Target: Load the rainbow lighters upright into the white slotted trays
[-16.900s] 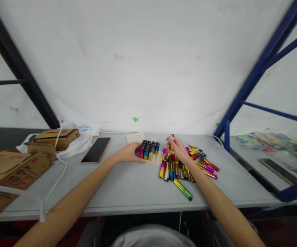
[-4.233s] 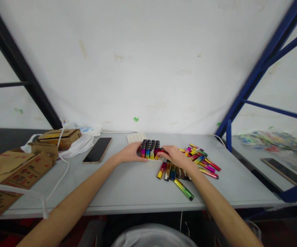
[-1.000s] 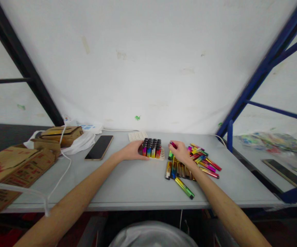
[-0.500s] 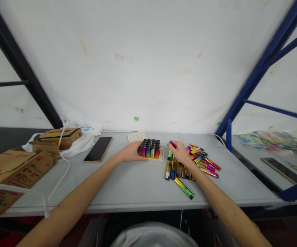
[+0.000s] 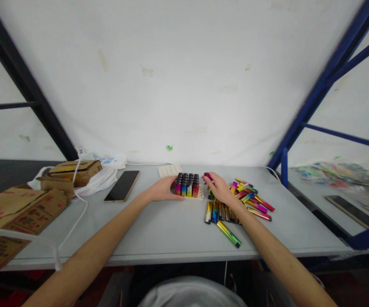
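Observation:
Several upright lighters [image 5: 189,186] with black tops and shiny coloured bodies stand in rows in a white holed tray [image 5: 201,194]. My left hand [image 5: 164,189] clasps the left side of the tray, thumb along the front and fingers behind. To the right of the tray, my right hand [image 5: 218,186] pinches a purple lighter [image 5: 207,175], held tilted just above the tray's right end. Below and beside that hand lies a loose pile of metallic lighters [image 5: 251,200]. One yellow-green lighter [image 5: 228,233] lies nearest the table's front edge.
A second white holed tray [image 5: 170,171] lies behind the first. Left are a phone [image 5: 122,186], a white plastic bag [image 5: 97,181] and cardboard boxes [image 5: 27,213] with a white cable [image 5: 83,209]. A blue metal frame [image 5: 312,98] rises at right, with another phone [image 5: 350,211] beyond it.
My right hand has moved slightly left with the purple lighter, closer to the tray's right end. My left hand and the tray stay in place.

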A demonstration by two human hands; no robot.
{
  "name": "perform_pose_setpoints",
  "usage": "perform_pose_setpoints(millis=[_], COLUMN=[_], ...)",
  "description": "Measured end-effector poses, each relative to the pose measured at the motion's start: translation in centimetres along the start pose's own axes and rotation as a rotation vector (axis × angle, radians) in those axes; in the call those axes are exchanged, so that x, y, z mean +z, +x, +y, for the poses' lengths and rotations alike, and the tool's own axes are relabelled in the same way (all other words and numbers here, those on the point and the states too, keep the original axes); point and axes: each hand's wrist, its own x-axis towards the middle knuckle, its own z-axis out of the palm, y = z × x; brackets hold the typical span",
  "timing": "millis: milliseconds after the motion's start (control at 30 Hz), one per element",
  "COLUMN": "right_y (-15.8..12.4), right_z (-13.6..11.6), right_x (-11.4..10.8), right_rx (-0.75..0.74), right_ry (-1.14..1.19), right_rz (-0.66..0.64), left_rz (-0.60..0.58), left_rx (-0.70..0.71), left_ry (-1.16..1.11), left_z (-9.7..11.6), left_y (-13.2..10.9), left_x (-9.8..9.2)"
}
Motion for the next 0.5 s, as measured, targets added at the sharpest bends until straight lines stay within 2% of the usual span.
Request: perform_pose_setpoints(millis=[100, 167, 333, 500], right_y=[-0.03, -0.09, -0.09, 0.07], right_z=[-0.02, -0.17, -0.28, 0.08], right_x=[0.07, -0.03, -0.23, 0.04], right_rx=[-0.046, -0.026, 0.07, 0.045], right_ry=[-0.056, -0.08, -0.046, -0.073], right_rz=[0.042, 0.052, -0.033, -0.093], left_rz=[0.006, 0.011, 0.012, -0.004], left_rx=[0.004, -0.003, -0.005, -0.026], left_ry=[0.004, 0.007, 0.002, 0.016], left_z=[-0.04, 0.0, 0.13, 0.2], left_y=[-0.01, -0.03, -0.03, 0.0], left_x=[0.02, 0.0, -0.1, -0.14])
